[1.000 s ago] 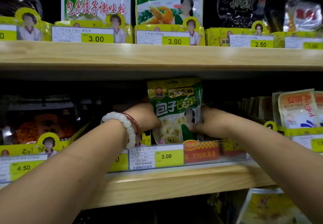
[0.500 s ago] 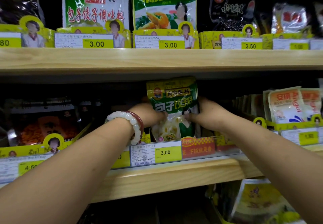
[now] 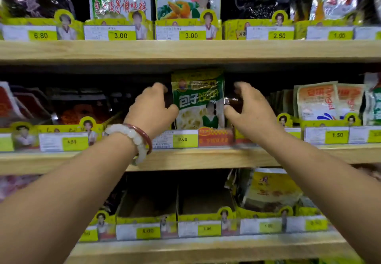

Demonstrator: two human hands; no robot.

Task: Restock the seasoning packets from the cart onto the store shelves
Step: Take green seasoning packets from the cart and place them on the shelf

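Here, scene: a store shelf seen from head height, with two bare arms reaching to the middle shelf.
Task item: a green dumpling seasoning packet is stood upright at the front of its slot on the middle shelf, behind a 3.00 price tag.
Left hand: placed just beside the packet's left edge, thumb at the edge; fingers loosely curved, nothing gripped.
Right hand: held near the packet's right edge, fingers spread and relaxed, nothing held.
Step in hand: judged to be the squaring-up of a packet already shelved.
Next move: another packet is probably to be fetched; the arms must be drawn back without the packet being tipped.
Hidden: the cart is not shown; packets behind the front one cannot be counted; the fingertips are blurred, so contact cannot be confirmed.
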